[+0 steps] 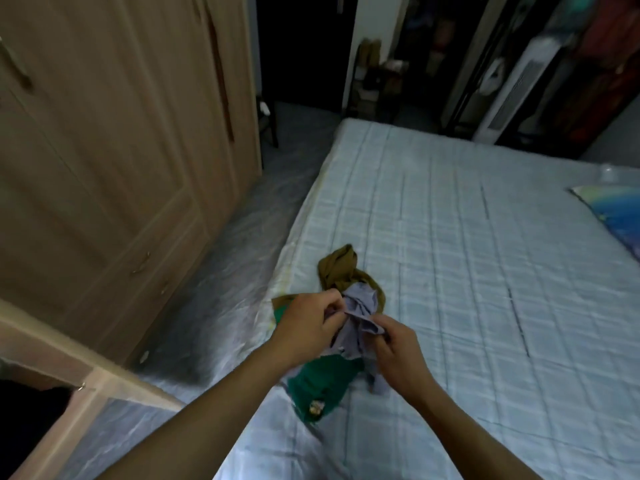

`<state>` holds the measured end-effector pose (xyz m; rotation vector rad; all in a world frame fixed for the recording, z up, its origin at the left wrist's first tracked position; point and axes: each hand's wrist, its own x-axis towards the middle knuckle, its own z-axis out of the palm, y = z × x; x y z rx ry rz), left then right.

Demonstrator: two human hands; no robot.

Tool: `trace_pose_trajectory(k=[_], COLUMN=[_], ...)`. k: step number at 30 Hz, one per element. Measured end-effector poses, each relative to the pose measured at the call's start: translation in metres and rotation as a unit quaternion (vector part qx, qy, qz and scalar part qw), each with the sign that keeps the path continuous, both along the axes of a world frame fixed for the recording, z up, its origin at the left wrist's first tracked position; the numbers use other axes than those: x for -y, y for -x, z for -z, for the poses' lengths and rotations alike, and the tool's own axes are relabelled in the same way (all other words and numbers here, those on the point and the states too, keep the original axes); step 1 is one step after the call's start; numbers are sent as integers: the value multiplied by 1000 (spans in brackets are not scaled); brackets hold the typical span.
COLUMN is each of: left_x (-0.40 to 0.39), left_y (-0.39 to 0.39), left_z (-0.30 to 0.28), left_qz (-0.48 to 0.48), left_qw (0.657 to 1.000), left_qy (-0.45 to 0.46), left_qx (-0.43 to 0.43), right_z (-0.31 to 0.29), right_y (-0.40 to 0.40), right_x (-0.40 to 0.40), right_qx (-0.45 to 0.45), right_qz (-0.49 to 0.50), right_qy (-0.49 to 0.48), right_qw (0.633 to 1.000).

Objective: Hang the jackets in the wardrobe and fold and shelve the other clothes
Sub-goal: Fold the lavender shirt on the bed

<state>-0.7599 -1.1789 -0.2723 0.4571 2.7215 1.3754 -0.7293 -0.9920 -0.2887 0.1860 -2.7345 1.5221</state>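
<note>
A small pile of clothes lies near the left edge of the bed [467,254]. A crumpled grey-lilac garment [360,306] is lifted above the pile. My left hand [306,323] pinches its upper left edge, and my right hand [398,348] pinches its edge on the right. Under it lies a green garment [322,382] with a small printed patch. An olive-brown garment [339,270] lies bunched just behind. The wooden wardrobe [114,133] stands to the left, its far doors closed.
An open wardrobe door [86,372] juts in at lower left, close to my left arm. A narrow floor strip [221,271] runs between wardrobe and bed. A blue pillow [616,216] lies at the bed's right edge. A white tower fan [512,88] stands beyond the bed.
</note>
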Motion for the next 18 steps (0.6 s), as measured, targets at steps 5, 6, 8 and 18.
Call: trace_pose_trajectory(k=[5,6,8,18], left_x=[-11,-13,-19,-70], left_y=[16,17,17,7], left_z=[-75,-86,-109,-164], left_qz=[64,71,83,56], left_qw=[997,995,992,985], left_qy=[-41,-53,-84,-53], left_qx=[-30,-35,-42,-152], right_z=[-91,-105,-131,-228], right_y=[10,11,14,2], right_x=[-14,-17,-22,-54], right_qx=[-80,-94,-127,-249], right_qz=[5,11,21,109], right_qy=[24,29,36,41], right_qw=[997,995,991,962])
